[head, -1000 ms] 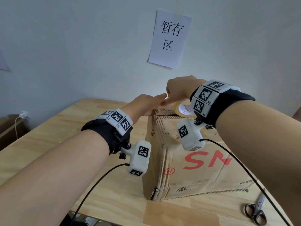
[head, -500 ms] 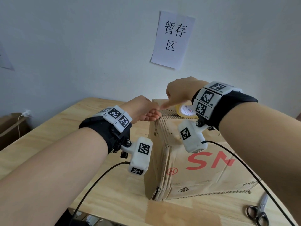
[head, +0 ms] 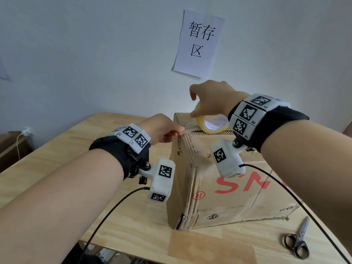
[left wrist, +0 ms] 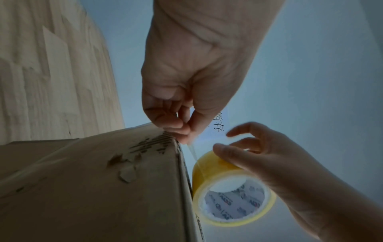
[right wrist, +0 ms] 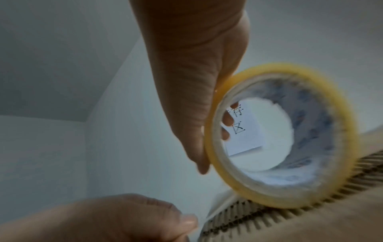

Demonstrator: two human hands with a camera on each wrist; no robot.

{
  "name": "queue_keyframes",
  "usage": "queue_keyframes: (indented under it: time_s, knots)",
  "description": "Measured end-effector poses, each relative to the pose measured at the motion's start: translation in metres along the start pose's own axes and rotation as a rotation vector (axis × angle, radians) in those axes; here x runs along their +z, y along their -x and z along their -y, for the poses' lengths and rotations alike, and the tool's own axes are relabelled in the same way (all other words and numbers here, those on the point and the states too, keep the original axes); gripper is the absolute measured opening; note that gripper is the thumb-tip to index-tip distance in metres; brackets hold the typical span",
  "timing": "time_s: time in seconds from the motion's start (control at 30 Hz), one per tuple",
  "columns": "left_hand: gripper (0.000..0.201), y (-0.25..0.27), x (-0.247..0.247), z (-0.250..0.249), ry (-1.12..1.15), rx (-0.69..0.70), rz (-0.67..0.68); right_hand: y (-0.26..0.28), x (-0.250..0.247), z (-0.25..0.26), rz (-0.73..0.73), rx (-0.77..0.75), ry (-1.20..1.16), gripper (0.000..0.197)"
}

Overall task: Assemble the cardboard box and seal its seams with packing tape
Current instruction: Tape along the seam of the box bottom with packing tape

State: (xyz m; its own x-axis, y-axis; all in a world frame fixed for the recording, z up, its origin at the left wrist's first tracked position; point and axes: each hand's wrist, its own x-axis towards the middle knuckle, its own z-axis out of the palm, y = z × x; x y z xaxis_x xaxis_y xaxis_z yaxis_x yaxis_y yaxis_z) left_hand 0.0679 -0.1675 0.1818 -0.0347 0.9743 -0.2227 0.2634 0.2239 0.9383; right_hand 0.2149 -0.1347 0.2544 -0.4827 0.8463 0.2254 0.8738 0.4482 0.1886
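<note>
A worn brown cardboard box (head: pixel 224 180) with red letters stands on the wooden table (head: pixel 57 159). On its top stands a yellow roll of clear packing tape (head: pixel 211 124) (left wrist: pixel 232 191) (right wrist: pixel 283 135). My right hand (head: pixel 208 100) (left wrist: pixel 254 157) (right wrist: pixel 199 81) grips the roll from above, thumb on its near rim and fingers over the far side. My left hand (head: pixel 163 130) (left wrist: pixel 186 98) (right wrist: pixel 116 217) pinches the free tape end (left wrist: pixel 191 147) at the box's top left corner. A short strip of tape runs from that pinch to the roll.
Scissors (head: pixel 297 242) lie on the table at the front right of the box. A brown tape patch (head: pixel 209 248) is stuck on the tabletop in front. A paper sign (head: pixel 200 42) hangs on the wall behind. Black cables trail from both wrists.
My right hand has lifted and tilted the roll upright, moving it rightward along the box top. My left hand has curled from flat fingers into a pinch at the corner.
</note>
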Motion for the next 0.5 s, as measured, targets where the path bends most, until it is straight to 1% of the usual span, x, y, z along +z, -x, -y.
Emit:
queue_keyframes:
  time_s: [0.03,0.07,0.17,0.2,0.23,0.3,0.33,0.4,0.5]
  knots:
    - [0.018,0.0,-0.002,0.002,0.007,-0.003,0.003,0.003,0.002,-0.002,-0.058,0.03,-0.039,0.033]
    - [0.017,-0.001,-0.003,0.004,0.017,-0.002,0.004,0.006,0.006,-0.006,-0.099,0.082,-0.137,0.031]
    - [0.013,-0.003,-0.004,0.005,0.062,0.001,-0.006,0.015,0.017,-0.018,-0.17,0.246,-0.61,0.026]
    - [0.012,-0.003,-0.003,0.004,0.074,0.001,-0.009,0.017,0.02,-0.021,-0.189,0.278,-0.699,0.027]
    - [0.011,-0.004,-0.003,0.003,0.076,0.002,-0.011,0.018,0.023,-0.024,-0.202,0.307,-0.754,0.034]
    - [0.012,-0.004,-0.002,0.002,0.055,-0.002,-0.008,0.02,0.028,-0.028,-0.198,0.384,-0.829,0.058]
    - [0.013,-0.004,-0.002,0.002,0.046,-0.006,-0.006,0.021,0.031,-0.029,-0.182,0.422,-0.848,0.067]
    - [0.015,-0.005,-0.002,0.003,0.045,-0.013,-0.008,0.023,0.033,-0.029,-0.156,0.457,-0.854,0.07]
    - [0.015,-0.005,-0.003,0.004,0.05,-0.021,-0.013,0.022,0.033,-0.023,-0.171,0.45,-0.797,0.066]
